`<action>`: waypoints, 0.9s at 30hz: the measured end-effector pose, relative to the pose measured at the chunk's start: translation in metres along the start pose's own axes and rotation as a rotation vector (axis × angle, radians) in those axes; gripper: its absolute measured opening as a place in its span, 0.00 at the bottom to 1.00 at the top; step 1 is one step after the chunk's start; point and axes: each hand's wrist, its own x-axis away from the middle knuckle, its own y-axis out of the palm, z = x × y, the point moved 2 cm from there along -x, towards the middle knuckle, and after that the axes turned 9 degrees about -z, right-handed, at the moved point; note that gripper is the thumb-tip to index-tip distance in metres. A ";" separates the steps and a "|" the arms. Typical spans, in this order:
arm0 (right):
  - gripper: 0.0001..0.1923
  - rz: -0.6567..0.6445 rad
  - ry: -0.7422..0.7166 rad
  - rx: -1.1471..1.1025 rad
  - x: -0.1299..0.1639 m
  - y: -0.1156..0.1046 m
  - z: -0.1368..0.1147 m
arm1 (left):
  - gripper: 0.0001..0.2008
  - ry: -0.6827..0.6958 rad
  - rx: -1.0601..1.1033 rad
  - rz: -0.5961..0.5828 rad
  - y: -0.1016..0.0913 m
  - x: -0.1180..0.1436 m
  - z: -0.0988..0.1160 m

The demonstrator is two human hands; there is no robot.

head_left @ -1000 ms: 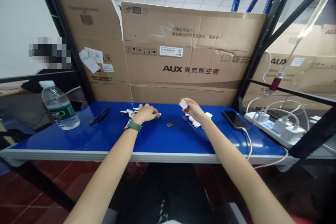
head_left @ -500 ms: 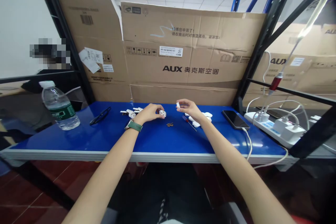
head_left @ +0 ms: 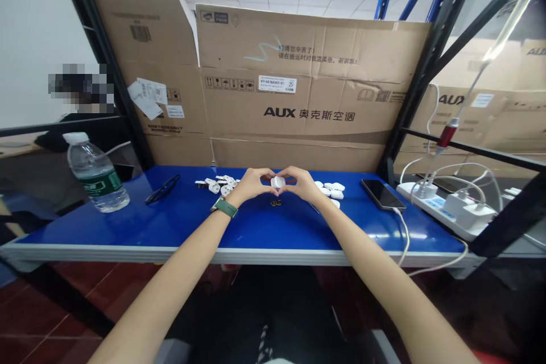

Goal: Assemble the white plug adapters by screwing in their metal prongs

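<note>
Left hand (head_left: 251, 183), right hand (head_left: 301, 183), white plug (head_left: 278, 182) pinched between

Both forearms are bare to above the elbow, no sleeves in view. The left hand (head_left: 251, 184) has a watch with a dark green strap (head_left: 224, 207) at its wrist; the right hand (head_left: 303, 183) wears nothing. Dark clothing with a pale patterned strip (head_left: 264, 341) covers the lap.

— How many bottles and phones on the tabletop (head_left: 179, 227)?
— One water bottle (head_left: 95, 173), one phone (head_left: 383, 194).
— White plastic pieces?
— Two loose heaps, too small to count; one piece (head_left: 278, 182) between two hands.
</note>
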 end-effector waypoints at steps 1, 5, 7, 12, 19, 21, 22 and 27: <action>0.20 0.003 -0.003 -0.001 0.000 -0.001 -0.001 | 0.23 -0.009 0.012 0.017 0.000 0.000 0.000; 0.22 0.026 0.000 -0.039 0.000 -0.003 -0.002 | 0.23 -0.016 0.041 0.066 0.000 0.000 0.000; 0.22 0.044 0.008 -0.055 -0.001 -0.004 -0.003 | 0.23 -0.020 0.059 0.092 -0.001 -0.001 -0.001; 0.23 0.061 0.018 -0.053 0.000 -0.005 -0.007 | 0.23 -0.058 0.134 0.104 0.001 -0.003 -0.003; 0.19 0.073 0.008 0.052 0.001 -0.007 -0.015 | 0.29 -0.117 0.375 0.149 0.003 -0.007 -0.014; 0.20 0.048 -0.001 0.083 0.002 -0.007 -0.014 | 0.31 -0.142 0.431 0.170 0.004 -0.007 -0.018; 0.18 0.042 -0.003 0.098 0.002 -0.007 -0.014 | 0.31 -0.150 0.455 0.162 0.005 -0.007 -0.020; 0.11 0.016 -0.047 0.197 0.002 -0.006 -0.013 | 0.33 -0.168 0.546 0.040 0.011 -0.005 -0.023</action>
